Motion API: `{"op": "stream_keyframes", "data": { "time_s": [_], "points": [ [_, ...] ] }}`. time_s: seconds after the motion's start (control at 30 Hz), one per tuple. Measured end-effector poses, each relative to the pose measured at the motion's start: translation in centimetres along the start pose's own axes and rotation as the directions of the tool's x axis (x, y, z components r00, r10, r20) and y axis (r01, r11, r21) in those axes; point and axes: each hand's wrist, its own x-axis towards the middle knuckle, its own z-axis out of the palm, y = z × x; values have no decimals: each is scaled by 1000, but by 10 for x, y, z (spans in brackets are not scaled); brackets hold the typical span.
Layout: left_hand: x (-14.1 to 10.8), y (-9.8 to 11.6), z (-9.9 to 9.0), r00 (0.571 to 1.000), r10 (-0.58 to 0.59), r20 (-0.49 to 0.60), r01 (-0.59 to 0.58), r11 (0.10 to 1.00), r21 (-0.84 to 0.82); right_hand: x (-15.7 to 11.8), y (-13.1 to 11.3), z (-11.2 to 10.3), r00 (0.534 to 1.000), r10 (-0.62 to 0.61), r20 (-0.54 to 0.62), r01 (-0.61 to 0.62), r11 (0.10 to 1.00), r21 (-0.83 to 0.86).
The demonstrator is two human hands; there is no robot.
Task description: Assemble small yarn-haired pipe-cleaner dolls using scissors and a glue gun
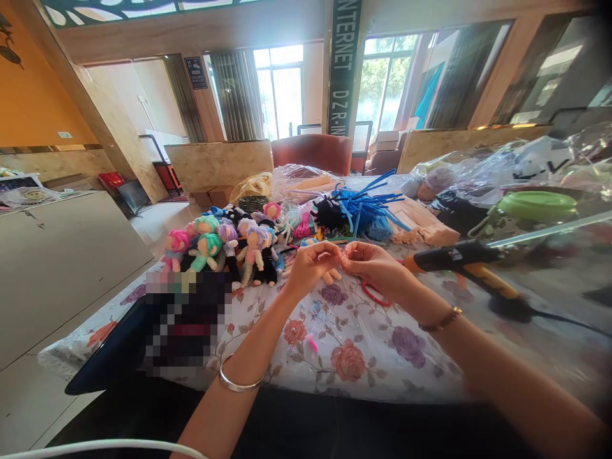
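My left hand and my right hand meet above the flowered tablecloth, fingertips pinched together. What they hold between them is too small to make out. Just behind and below the fingers lies a partly hidden small doll with light-coloured limbs. Scissors with a red handle rest under my right hand. Several small dolls with pink, green and purple hair are grouped to the left. A bundle of blue pipe cleaners lies behind my hands.
A black and orange glue gun with its cord lies at the right, near a green-lidded container. Peach material and plastic bags fill the back right. A dark tray-like object sits front left, beside a blurred patch.
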Motion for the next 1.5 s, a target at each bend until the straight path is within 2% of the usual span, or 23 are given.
{"op": "stream_keyframes", "data": {
  "time_s": [0.2,0.37,0.5,0.57,0.7,0.9,1.17,1.23,1.33,1.43,1.5],
  "points": [
    [1,-1,0,1000,20,-6,-20,1000,17,-2,1,5,995,-76,-60,73,996,-53],
    [2,0,0,997,70,17,-70,997,15,-2,-3,3,997,-44,-60,43,999,-16],
    [1,5,-2,997,55,63,-52,998,-37,2,-12,-7,983,32,-182,-17,996,86],
    [1,8,-5,995,3,101,0,999,-33,6,-15,-17,968,16,-250,5,996,85],
    [0,14,-15,957,-136,255,128,991,47,10,-16,-39,931,-90,-355,78,996,-50],
    [1,7,-32,895,-237,377,165,963,213,14,-6,-52,870,-175,-461,64,967,-245],
    [2,8,-38,784,-353,510,218,927,306,15,6,-53,877,-220,-428,17,903,-429],
    [2,6,-40,782,-345,519,207,929,306,14,7,-52,878,-238,-415,-1,867,-499],
    [4,2,-43,819,-301,489,162,938,307,16,11,-54,884,-267,-383,-21,797,-604],
    [4,0,-43,822,-319,471,184,932,311,25,16,-62,888,-292,-355,-18,750,-661],
    [4,0,-42,826,-328,459,202,932,302,34,19,-68,874,-318,-367,-56,685,-727]
  ]
}}
